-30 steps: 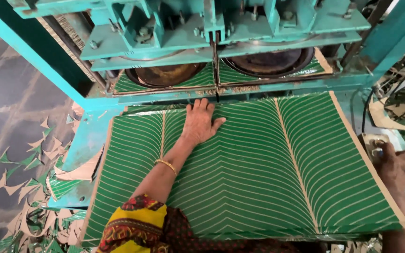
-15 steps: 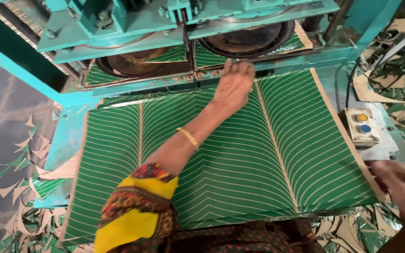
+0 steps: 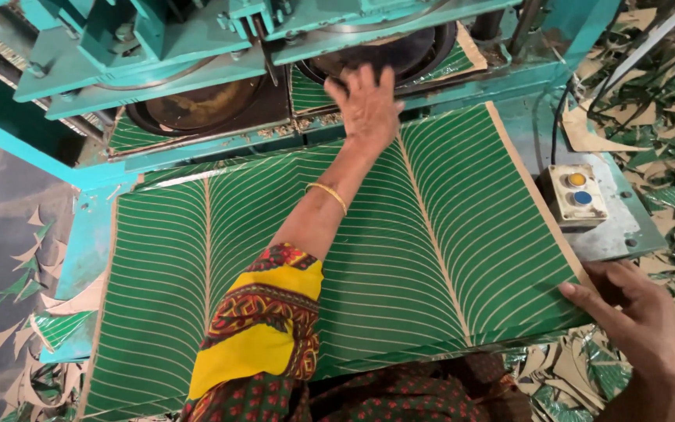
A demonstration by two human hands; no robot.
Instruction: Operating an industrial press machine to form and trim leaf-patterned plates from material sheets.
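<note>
1. Since half a second ago the left hand (image 3: pixel 367 101) has gone further up the sheet toward twelve o'clock, and its fingers now spread flat over the far edge at the mouth of the press; the right hand (image 3: pixel 641 328) has come in from the four o'clock corner and now meets the sheet's near corner.
2. The green leaf-patterned sheet (image 3: pixel 431 258) lies flat on the teal machine table (image 3: pixel 91 234), filling most of it. Its long axis runs from nine to three o'clock, and the pale midribs printed on it point toward twelve o'clock, into the machine.
3. The left hand is open, palm down, gripping nothing. The right hand is open too, with loosely bent fingers touching the sheet's edge; I cannot tell whether it pinches it.
4. At twelve o'clock sit two round dies (image 3: pixel 197 105) under the teal press frame (image 3: pixel 158 55), each with a strip of green sheet beneath.
5. A small control box (image 3: pixel 578 193) with a yellow and a blue button stands at three o'clock on a grey plate.
6. Green and tan offcuts (image 3: pixel 658 94) litter the floor at two and eight o'clock.
</note>
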